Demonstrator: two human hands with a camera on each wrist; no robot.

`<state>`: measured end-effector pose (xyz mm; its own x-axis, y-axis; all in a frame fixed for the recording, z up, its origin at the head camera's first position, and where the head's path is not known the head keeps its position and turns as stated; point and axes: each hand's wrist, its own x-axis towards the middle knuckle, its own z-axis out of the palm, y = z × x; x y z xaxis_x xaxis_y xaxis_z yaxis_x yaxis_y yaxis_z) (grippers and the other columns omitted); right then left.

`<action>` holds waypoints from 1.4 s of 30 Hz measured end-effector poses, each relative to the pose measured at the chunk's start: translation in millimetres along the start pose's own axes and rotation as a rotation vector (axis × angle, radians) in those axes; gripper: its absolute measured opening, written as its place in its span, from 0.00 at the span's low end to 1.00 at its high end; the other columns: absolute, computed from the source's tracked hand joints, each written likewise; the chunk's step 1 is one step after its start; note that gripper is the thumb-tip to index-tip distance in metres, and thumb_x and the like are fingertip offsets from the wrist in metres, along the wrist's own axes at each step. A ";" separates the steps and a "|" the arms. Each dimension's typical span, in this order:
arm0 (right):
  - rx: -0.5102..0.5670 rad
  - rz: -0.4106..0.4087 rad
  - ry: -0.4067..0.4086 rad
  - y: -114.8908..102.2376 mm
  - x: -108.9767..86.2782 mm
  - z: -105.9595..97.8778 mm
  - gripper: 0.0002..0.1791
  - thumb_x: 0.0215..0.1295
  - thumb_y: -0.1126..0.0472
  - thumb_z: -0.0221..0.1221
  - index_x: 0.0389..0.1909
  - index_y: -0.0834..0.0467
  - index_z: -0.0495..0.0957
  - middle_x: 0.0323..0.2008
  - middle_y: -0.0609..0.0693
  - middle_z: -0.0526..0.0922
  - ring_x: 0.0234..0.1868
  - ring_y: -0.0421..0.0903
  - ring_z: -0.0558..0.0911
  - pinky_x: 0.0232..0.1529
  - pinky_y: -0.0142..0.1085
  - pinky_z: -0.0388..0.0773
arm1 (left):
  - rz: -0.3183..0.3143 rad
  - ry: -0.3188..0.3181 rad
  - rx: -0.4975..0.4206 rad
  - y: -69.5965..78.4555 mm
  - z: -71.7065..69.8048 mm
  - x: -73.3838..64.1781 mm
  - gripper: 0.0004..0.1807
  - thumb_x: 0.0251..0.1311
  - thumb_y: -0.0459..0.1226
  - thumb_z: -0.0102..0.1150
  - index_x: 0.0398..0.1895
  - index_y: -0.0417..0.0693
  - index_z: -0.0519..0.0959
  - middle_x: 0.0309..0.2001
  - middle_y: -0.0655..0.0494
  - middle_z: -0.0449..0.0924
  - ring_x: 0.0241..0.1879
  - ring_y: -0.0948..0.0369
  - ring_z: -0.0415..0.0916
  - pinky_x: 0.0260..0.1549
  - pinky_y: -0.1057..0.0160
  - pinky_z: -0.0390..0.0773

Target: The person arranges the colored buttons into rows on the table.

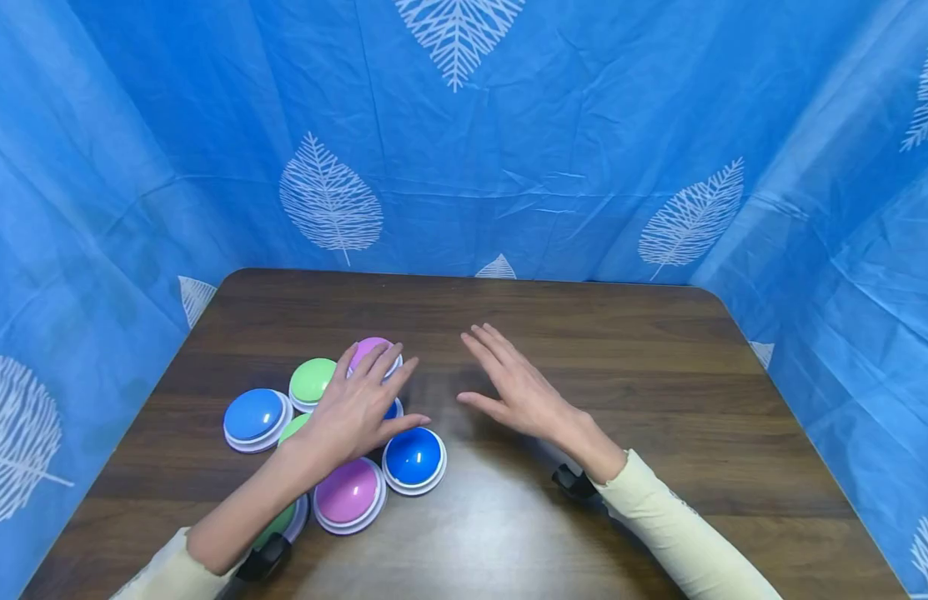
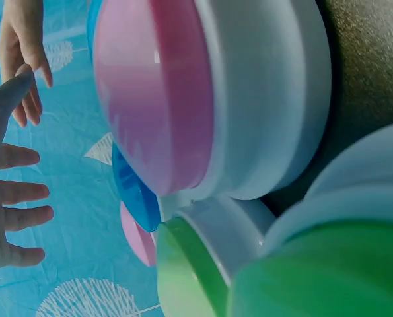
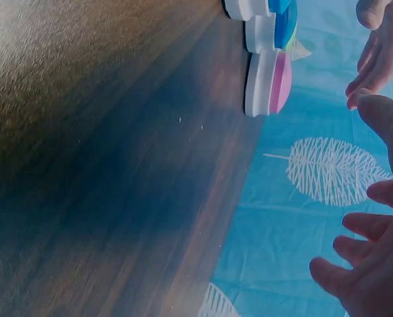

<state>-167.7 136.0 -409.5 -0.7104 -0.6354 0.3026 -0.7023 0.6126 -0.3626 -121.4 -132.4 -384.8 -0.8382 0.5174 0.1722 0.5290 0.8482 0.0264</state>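
Several round domed push buttons on white bases sit grouped on the left of the table. In the head view my left hand (image 1: 354,408) is over the group, palm down with fingers spread, holding nothing. It partly covers a pink button (image 1: 366,350), a blue one (image 1: 392,409) and a green one (image 1: 291,427). In the left wrist view, a gap shows between the left hand (image 2: 8,191) and the nearby pink button (image 2: 150,99). My right hand (image 1: 524,392) hovers right of the group, fingers extended and grasping nothing; the right wrist view shows its fingers (image 3: 364,228) apart from any button.
Around the left hand stand a blue button (image 1: 252,414), a green button (image 1: 311,381), another blue button (image 1: 413,457) and a pink button (image 1: 347,492). A green button (image 1: 279,525) is partly under the left forearm. Blue leaf-print cloth (image 1: 554,167) surrounds the wooden table (image 1: 659,375).
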 end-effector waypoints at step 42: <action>0.146 -0.175 -0.208 -28.0 -3.5 30.8 0.36 0.67 0.48 0.63 0.70 0.60 0.66 0.69 0.52 0.68 0.70 0.45 0.65 0.68 0.41 0.64 | 0.048 -0.051 -0.084 1.6 -3.6 -28.7 0.36 0.57 0.57 0.67 0.59 0.39 0.78 0.56 0.43 0.79 0.59 0.45 0.74 0.57 0.44 0.73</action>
<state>-144.1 106.6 -427.6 -0.5439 -0.8174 0.1899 -0.7888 0.4209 -0.4480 -96.0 -146.3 -386.1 -0.8162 0.5640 0.1253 0.5761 0.8109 0.1025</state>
